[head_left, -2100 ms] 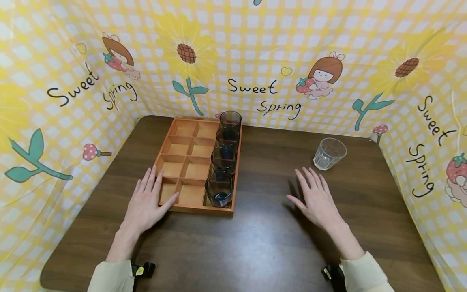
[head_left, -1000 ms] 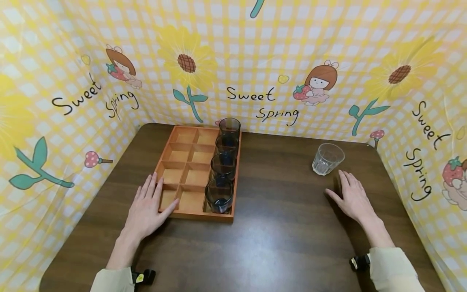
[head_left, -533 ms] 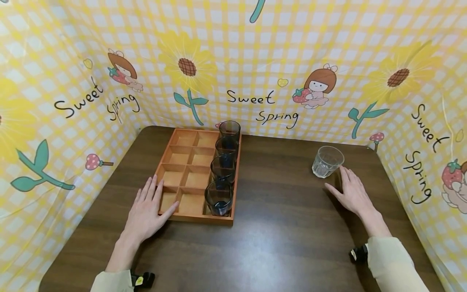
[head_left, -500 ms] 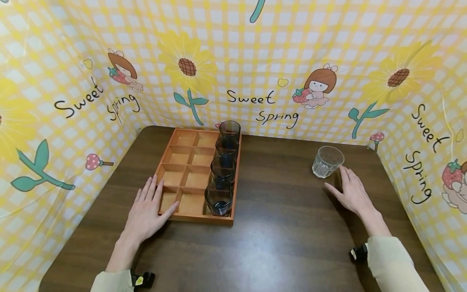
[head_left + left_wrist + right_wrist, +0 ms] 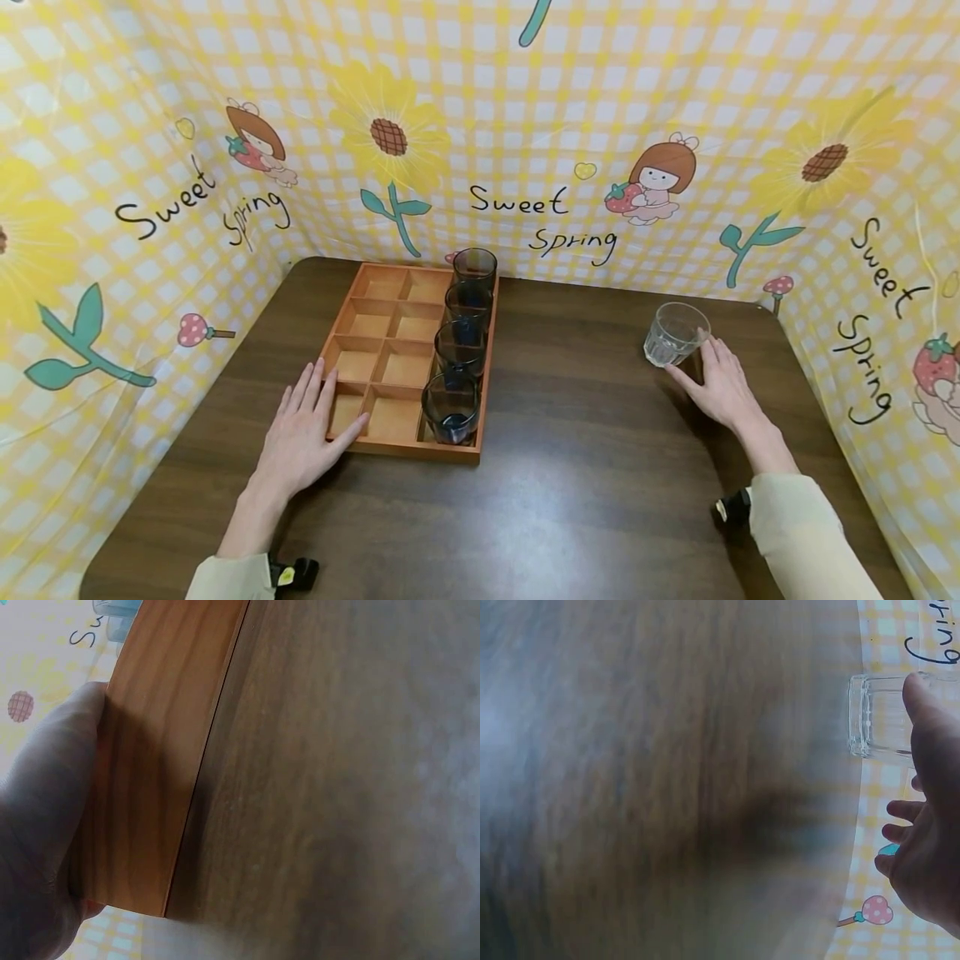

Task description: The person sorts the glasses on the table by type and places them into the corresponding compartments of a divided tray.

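Observation:
A clear faceted drinking glass (image 5: 667,340) stands upright on the table at the back right. My right hand (image 5: 722,390) is close against its near right side, thumb in front and fingers along the right; whether it touches is hard to tell. In the right wrist view the thumb overlaps the glass (image 5: 885,716) and the other fingers are loosely bent. My left hand (image 5: 298,433) rests on the near left corner of a wooden compartment tray (image 5: 442,453), fingers extended along its left side, thumb over the front rim. In the left wrist view the thumb lies on the tray's wall (image 5: 157,765).
Several dark tinted glasses (image 5: 452,408) fill the tray's right column, upright; its other two columns hold nothing. The brown table (image 5: 570,433) extends between the tray and the clear glass. A yellow checked cloth (image 5: 525,108) encloses the back and sides.
My right hand has moved right and then forward, up to the clear glass. My left hand stays on the tray. The head view has tilted slightly.

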`<state>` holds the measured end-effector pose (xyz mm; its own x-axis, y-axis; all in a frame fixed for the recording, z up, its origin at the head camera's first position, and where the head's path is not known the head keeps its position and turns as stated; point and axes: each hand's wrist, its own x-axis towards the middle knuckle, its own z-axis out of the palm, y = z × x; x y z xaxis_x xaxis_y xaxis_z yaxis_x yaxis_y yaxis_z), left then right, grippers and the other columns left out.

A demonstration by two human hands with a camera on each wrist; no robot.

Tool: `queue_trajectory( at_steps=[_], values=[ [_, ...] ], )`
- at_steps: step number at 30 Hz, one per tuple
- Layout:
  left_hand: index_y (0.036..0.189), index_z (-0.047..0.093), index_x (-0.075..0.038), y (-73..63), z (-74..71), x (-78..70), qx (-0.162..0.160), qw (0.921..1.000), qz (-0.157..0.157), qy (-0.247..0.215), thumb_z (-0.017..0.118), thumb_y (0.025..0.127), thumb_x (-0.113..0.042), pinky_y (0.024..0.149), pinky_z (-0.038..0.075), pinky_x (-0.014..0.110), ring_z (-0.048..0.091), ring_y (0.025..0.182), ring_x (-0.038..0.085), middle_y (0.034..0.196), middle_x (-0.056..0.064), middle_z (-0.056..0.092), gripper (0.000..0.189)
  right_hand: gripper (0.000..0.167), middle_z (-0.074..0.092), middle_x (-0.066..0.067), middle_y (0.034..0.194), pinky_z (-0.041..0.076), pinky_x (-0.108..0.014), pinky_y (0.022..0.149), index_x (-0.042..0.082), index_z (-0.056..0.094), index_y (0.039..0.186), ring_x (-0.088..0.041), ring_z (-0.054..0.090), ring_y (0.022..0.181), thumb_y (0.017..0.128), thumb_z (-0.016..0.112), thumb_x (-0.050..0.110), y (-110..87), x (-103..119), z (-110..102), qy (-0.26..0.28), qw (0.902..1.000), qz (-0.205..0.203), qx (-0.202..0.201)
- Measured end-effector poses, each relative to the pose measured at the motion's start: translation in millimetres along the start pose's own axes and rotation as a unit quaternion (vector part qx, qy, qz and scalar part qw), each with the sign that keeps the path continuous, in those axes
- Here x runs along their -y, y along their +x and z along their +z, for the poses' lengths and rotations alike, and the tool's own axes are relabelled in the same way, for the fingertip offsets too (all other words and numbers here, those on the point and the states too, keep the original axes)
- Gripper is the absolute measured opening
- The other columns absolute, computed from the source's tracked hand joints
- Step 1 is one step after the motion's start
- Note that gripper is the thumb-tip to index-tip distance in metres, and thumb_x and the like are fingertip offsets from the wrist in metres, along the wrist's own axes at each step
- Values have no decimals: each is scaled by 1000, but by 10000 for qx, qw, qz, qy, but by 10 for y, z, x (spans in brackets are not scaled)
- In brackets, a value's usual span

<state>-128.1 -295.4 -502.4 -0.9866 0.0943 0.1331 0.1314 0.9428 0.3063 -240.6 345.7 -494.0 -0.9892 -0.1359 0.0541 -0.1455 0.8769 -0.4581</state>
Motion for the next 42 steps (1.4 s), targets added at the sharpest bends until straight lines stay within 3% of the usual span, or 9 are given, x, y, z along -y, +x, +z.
queue_trajectory(
  at_steps=[10, 16, 22, 25, 29, 31, 33, 37, 42],
  values=[
    [176, 20, -3, -13, -20, -7, 70, 10000, -55, -20, 60, 106, -64, 135, 18, 71, 15, 172, 47, 185, 25, 11, 101, 111, 21, -45, 173, 22, -81, 126, -9, 9, 173, -65, 19, 160, 107, 57, 67, 118, -64, 67, 778, 9968, 84, -158],
    [176, 20, -3, -13, -25, 2, 60, 10000, -49, -4, 60, 106, -64, 135, 18, 71, 14, 172, 46, 185, 24, 11, 101, 100, 26, -42, 173, 26, -80, 126, -8, 16, 173, -64, 25, 161, 109, 65, 51, 128, 49, 67, 1142, 9919, 389, -393],
    [176, 21, -4, -6, -27, 4, 18, 10000, -32, 2, 61, 106, -64, 135, 19, 71, 14, 172, 45, 185, 24, 12, 101, 93, 45, -34, 168, 39, -66, 127, 0, 23, 174, -57, 43, 156, 105, 75, 37, 143, 143, 113, 1933, 9733, 783, -960],
    [176, 20, -4, -3, -27, 4, 33, 10000, -32, 4, 61, 106, -64, 135, 19, 71, 14, 172, 45, 185, 24, 12, 101, 87, 53, -30, 164, 53, -35, 119, -1, 27, 172, -39, 62, 143, 105, 76, 23, 169, 173, 141, 2522, 9569, 872, -1150],
    [176, 20, -4, -3, -24, 6, 42, 10000, -26, -1, 61, 106, -64, 135, 18, 71, 13, 172, 45, 185, 24, 12, 101, 82, 69, -7, 144, 51, -4, 93, -1, 33, 169, 2, 67, 114, 102, 78, 10, 194, 225, 163, 3525, 9186, 1139, -1379],
    [176, 21, -4, -4, -26, 5, 34, 10000, -31, -3, 61, 106, -63, 135, 18, 71, 14, 172, 46, 185, 24, 12, 101, 82, 71, 10, 132, 50, -3, 86, 1, 35, 169, 10, 63, 103, 100, 80, 8, 198, 249, 158, 3899, 9006, 1263, -1449],
    [176, 21, -3, -5, -30, 4, 31, 10000, -40, -1, 61, 106, -63, 135, 18, 71, 14, 172, 46, 185, 24, 12, 100, 82, 69, 23, 121, 50, -4, 82, 3, 36, 168, 11, 63, 100, 100, 81, 10, 200, 264, 152, 4043, 8926, 1352, -1465],
    [175, 23, -2, -6, -33, 1, 44, 10000, -49, 14, 61, 106, -63, 135, 19, 72, 14, 172, 46, 185, 24, 12, 100, 78, 69, 28, 114, 49, -4, 83, 7, 41, 166, 9, 63, 101, 99, 82, 11, 210, 275, 162, 4297, 8780, 1480, -1499],
    [175, 23, -1, -9, -26, 8, 91, 9999, -72, 25, 60, 106, -64, 135, 18, 71, 12, 173, 45, 185, 23, 11, 100, 62, 77, 23, 105, 56, -6, 85, 12, 54, 151, 8, 73, 94, 96, 81, -2, 245, 323, 189, 5242, 8209, 1491, -1706]
  ],
)
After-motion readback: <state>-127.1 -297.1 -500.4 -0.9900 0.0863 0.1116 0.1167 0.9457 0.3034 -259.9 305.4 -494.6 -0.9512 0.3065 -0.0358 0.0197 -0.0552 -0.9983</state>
